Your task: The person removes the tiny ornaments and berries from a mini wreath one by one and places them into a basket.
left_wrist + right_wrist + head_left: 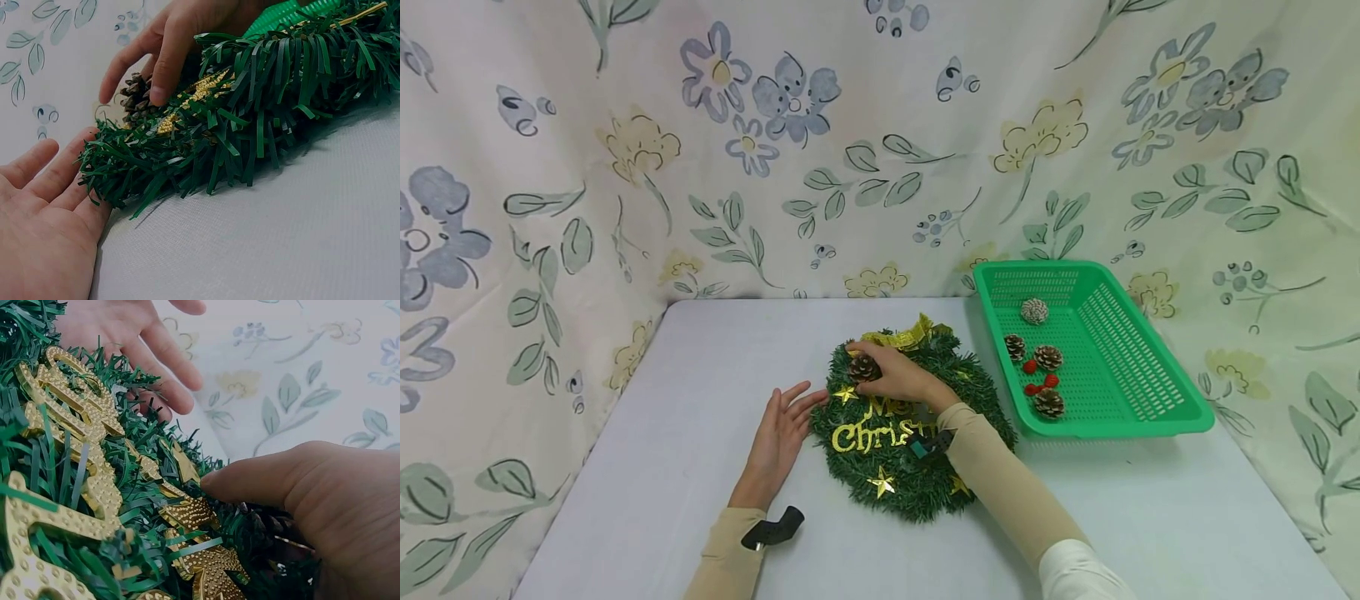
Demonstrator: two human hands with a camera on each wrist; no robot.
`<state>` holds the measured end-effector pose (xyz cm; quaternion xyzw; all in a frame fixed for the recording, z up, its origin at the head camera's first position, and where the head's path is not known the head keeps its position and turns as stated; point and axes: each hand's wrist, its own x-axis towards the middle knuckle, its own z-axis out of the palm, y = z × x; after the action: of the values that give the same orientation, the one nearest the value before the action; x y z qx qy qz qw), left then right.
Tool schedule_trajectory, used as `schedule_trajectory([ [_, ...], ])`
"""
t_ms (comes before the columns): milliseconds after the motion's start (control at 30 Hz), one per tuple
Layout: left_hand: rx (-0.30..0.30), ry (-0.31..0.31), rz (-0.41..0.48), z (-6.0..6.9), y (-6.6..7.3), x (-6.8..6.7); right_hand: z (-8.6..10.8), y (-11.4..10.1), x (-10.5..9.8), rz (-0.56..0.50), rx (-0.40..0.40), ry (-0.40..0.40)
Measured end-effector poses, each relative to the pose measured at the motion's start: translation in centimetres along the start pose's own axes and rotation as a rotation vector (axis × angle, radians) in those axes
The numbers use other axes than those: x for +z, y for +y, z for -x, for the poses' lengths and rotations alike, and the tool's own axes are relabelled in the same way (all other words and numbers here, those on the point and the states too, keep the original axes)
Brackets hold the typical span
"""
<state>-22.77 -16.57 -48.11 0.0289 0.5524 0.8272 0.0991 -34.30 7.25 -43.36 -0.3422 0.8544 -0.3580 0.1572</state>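
A green tinsel wreath [917,492] lies on the white table, bearing gold "Merry Christmas" lettering [861,437], gold stars [882,482] and a gold ribbon [910,335]. My right hand [895,375] reaches over it, thumb and fingers around a brown pine cone [864,367] at the wreath's upper left. In the left wrist view that pine cone [136,100] sits low among the tinsel between the fingers. My left hand [781,437] lies beside the wreath's left edge, palm turned up and fingers extended; its fingertips touch the tinsel [94,162].
A green plastic basket [1120,350] stands right of the wreath. It holds several pine cones [1048,357], one of them whitish [1034,311], and a few small red balls [1051,380]. Behind the table hangs a floral curtain [850,208].
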Motion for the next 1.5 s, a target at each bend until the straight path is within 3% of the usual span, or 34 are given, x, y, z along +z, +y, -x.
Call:
schedule_trajectory([
  [433,0.012,-0.008,0.01,-0.1,-0.1,-0.1,-0.2,0.2,0.2,0.063,-0.031,0.002],
  [1500,0.002,-0.001,0.005,-0.1,-0.1,0.0,0.9,-1.4,-1.1,-0.018,-0.009,0.069],
])
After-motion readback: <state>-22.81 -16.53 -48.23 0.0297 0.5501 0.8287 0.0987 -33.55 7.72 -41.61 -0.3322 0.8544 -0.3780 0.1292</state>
